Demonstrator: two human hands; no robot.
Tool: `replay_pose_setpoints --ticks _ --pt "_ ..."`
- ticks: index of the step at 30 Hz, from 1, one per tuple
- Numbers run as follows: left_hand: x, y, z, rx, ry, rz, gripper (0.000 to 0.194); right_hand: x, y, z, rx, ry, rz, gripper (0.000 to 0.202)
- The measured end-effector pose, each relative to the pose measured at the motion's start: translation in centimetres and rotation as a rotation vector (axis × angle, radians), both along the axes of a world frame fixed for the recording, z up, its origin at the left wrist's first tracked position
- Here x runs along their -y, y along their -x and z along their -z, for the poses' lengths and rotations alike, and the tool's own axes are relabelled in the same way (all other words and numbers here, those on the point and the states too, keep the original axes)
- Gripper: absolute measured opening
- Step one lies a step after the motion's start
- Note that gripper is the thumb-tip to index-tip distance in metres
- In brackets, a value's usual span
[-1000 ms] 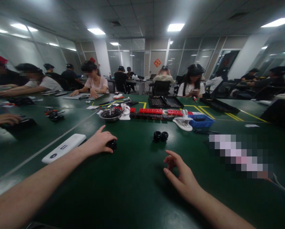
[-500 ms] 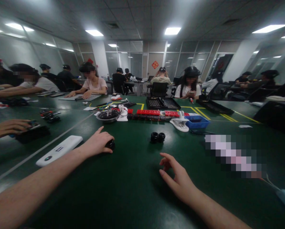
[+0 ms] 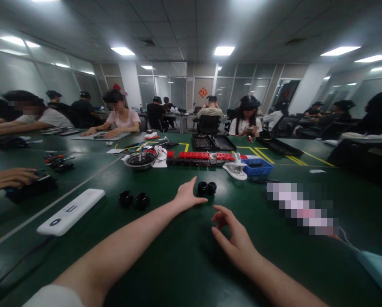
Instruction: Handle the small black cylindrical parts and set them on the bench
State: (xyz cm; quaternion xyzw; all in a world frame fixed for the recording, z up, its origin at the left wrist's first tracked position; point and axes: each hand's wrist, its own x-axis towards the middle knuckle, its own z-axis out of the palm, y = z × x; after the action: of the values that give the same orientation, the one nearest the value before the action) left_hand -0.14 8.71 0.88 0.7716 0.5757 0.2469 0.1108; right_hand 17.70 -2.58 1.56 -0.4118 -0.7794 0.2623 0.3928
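Note:
My left hand [image 3: 189,195] reaches to the middle of the table, thumb and index finger spread. Right beside its fingers stand two small black ring-shaped pieces [image 3: 202,188], close together; whether the hand touches them I cannot tell. A second pair of similar black ring-shaped pieces [image 3: 142,201] stands farther left, beyond my left forearm. My right hand [image 3: 234,234] is over the green table [image 3: 165,264], nearer to me, with fingers loosely curved, apart and empty.
A white power bank [image 3: 71,212] with a cable lies left. Behind stand a round metal dish [image 3: 140,161], red strips [image 3: 193,155], a white clamp [image 3: 235,167] and a blue bin [image 3: 258,166]. A co-worker's hand [image 3: 11,178] works at far left.
My left hand has let go of a black ring-shaped piece in the left pair and moved right to the other pair. The right hand is nearly unchanged; the view has shifted slightly.

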Motion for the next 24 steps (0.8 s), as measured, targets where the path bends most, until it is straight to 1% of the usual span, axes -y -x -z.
replay_pose_setpoints --ticks 2,4,6,8,10,13,17,19,21,22,24 --pt "-1.3 -1.5 1.4 0.049 0.038 -0.021 0.084 0.0 -0.2 -0.3 -0.021 -0.023 0.016 0.042" --pt "-1.9 -1.9 2.0 0.089 0.05 -0.021 0.067 0.0 -0.5 -0.5 -0.037 -0.047 0.024 0.042" --pt "-1.8 -1.5 1.9 0.113 0.057 -0.013 0.052 0.1 -0.6 -0.6 -0.039 -0.063 0.023 0.043" --pt "-1.1 -0.6 1.5 0.126 0.07 0.0 0.049 0.0 -0.7 -0.5 -0.024 -0.061 0.012 0.044" --pt "0.3 0.1 1.0 0.132 0.088 0.026 0.055 -0.1 -0.7 -0.3 -0.007 -0.051 0.003 0.044" --pt "3.5 0.6 0.7 0.139 0.126 0.11 0.07 -0.3 -0.7 -0.2 -0.002 -0.046 0.007 0.043" --pt "8.7 -0.2 1.0 0.139 0.188 0.253 0.078 0.1 -0.6 -0.4 0.05 -0.086 0.02 0.042" --pt "10.6 -0.7 1.1 0.146 0.199 0.355 0.083 0.5 -0.3 -0.8 0.136 -0.134 0.043 0.042" --pt "11.5 -0.9 1.1 0.142 0.182 0.391 0.083 1.0 0.1 -1.2 0.235 -0.195 0.065 0.046" --pt "11.6 -0.9 1.2 0.13 0.178 0.392 0.078 1.1 0.3 -1.3 0.287 -0.217 0.068 0.049" --pt "11.4 -0.7 1.3 0.098 0.183 0.38 0.061 1.4 0.8 -1.4 0.393 -0.222 0.067 0.051"
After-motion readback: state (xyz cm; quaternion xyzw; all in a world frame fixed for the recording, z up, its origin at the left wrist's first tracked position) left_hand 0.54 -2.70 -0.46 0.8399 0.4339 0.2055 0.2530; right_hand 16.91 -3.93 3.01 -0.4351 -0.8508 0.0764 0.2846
